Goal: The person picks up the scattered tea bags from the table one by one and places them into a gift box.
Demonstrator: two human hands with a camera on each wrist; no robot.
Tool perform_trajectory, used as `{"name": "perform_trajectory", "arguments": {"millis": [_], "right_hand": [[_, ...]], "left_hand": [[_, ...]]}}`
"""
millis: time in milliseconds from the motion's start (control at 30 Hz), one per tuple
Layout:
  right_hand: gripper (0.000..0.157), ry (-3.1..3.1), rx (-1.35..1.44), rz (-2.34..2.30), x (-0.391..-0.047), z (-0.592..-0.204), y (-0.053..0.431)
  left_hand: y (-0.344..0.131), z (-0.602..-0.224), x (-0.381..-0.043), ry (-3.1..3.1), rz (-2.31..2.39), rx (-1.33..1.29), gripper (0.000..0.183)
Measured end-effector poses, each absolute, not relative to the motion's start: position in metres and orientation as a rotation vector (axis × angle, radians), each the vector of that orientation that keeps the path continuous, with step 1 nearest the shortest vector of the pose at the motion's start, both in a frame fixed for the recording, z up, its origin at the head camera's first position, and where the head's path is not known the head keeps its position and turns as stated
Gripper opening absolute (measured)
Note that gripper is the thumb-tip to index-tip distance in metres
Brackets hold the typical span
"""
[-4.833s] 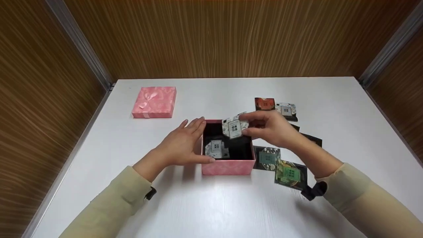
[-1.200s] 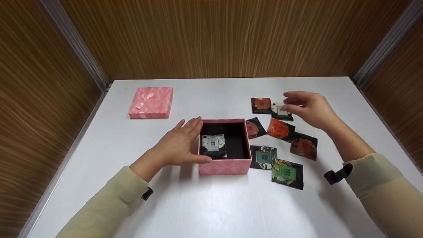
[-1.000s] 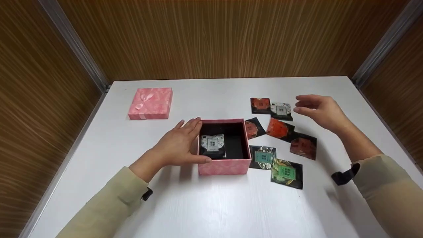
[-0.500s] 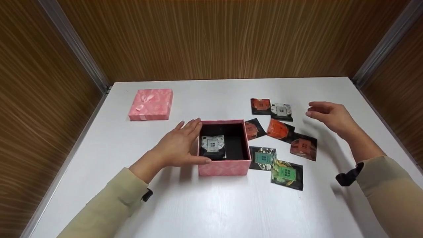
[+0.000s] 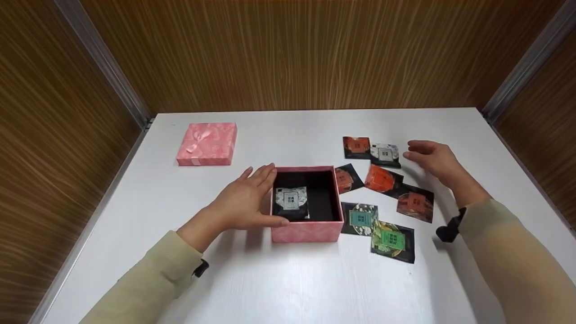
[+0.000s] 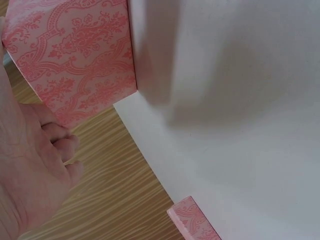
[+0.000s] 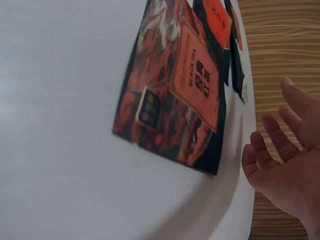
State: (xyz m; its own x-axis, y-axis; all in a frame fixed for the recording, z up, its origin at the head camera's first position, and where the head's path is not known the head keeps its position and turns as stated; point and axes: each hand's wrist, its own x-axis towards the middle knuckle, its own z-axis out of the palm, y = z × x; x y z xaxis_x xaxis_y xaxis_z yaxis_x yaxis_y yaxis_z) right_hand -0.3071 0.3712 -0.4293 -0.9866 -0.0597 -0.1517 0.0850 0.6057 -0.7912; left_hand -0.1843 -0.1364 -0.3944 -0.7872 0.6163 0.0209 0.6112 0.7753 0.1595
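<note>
Left hand: fingers spread, touching the square pink patterned cardboard box, unclenched.
Right hand: fingers loosely parted, holding nothing, near a square white-and-black packet.

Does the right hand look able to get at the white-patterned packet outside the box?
Probably yes: the right hand is empty and close beside the white-patterned packet, with nothing visible between them.

Box: pink damask outside, black inside.
Lid, left of box: pink, paler bow.
Boxed sachet: white floral over black.
Loose sachets, right of box: red, orange, teal, green, white, black-edged.
Table, under box: white.
</note>
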Motion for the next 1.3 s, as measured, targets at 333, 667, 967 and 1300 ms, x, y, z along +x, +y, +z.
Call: {"name": "perform_trajectory", "arguments": {"millis": [333,667,967,1300], "right_hand": [[0.079,2.52,0.013,-1.249,-0.318,-0.439,0.365],[0.08,2.544,-0.099,-1.107,-0.324,-0.44,0.355],[0.075,2.612,-0.055,-0.99,-0.323,-0.446,0.346],[0.067,2.674,-0.067,-0.894,-0.326,-0.445,0.34]], "left_hand": [[-0.135,-0.395,-0.184,2.915,0.236,1.017,0.13],[-0.136,-0.395,-0.185,2.916,0.231,0.994,0.131],[-0.137,-0.394,-0.186,2.917,0.213,1.02,0.129],[-0.138,-0.393,-0.184,2.92,0.21,0.996,0.13]]}}
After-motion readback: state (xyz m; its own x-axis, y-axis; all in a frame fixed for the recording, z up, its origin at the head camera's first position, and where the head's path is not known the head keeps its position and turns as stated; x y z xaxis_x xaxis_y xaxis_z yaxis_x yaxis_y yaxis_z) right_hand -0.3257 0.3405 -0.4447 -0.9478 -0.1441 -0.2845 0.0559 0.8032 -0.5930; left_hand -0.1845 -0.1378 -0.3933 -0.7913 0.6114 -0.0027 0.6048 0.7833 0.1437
